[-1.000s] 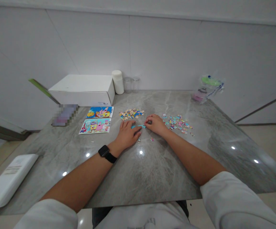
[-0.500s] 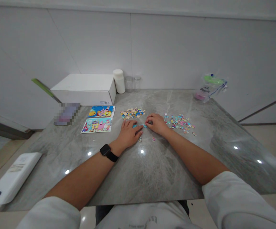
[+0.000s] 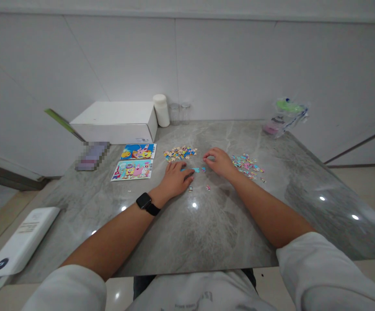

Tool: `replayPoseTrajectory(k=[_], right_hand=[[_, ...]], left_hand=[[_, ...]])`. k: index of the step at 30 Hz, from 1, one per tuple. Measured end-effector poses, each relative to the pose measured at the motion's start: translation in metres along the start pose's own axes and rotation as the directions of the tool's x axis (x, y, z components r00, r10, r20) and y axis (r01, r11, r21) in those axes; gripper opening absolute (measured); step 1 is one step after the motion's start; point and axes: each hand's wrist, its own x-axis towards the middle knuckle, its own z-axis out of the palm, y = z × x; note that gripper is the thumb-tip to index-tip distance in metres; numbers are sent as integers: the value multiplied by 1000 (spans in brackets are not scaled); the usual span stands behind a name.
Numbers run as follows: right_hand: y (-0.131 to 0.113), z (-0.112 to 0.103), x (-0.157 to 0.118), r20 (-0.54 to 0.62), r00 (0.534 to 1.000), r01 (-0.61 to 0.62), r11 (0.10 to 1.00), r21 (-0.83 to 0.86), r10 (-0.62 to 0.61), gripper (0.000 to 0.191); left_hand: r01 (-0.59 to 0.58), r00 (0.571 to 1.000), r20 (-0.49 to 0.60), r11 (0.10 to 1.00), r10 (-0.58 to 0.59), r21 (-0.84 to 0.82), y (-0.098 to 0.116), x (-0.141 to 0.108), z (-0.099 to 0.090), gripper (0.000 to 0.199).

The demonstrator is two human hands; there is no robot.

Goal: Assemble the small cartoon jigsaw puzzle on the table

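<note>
My left hand [image 3: 176, 178] lies on the grey table with its fingers apart, its fingertips beside a short strip of joined blue puzzle pieces [image 3: 196, 170]. To the right of the strip, my right hand [image 3: 219, 161] is raised slightly, thumb and index finger curled close together; whether a small piece is between them cannot be made out. One pile of puzzle pieces [image 3: 180, 153] lies beyond my left hand, another pile [image 3: 246, 165] to the right of my right hand. Two loose pieces, one pink [image 3: 208, 188] and one pale [image 3: 190, 189], lie nearer me.
Two cartoon picture cards [image 3: 138, 151] [image 3: 132, 170] lie at the left, before a white box [image 3: 112, 121]. A white bottle [image 3: 161, 111] and two glass jars [image 3: 185, 114] stand behind. A phone [image 3: 92, 156], a white power bank [image 3: 22, 242] and a plastic bag [image 3: 286, 119] are farther out.
My right hand has moved off the blue strip, to the right and slightly away, uncovering the strip's right end. My left hand has stayed nearly in place.
</note>
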Motion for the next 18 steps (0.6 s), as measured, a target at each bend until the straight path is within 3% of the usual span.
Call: replayPoseTrajectory(k=[7,12,18], right_hand=[[10,-12,-6,108,994,-4,996,-84,13,15],[6,-11,-9,131,991,13,996,-90,-1,16],[0,-7,-10,215,974,92,993,-79,-73,14]], left_hand=[[-105,993,56,994,106,-22,-9,23,-11,26],[-109,994,-38,989,105,-99,-14,26,-1,26],[-113,993,-36,982,109,-148,-22,28,7,23]])
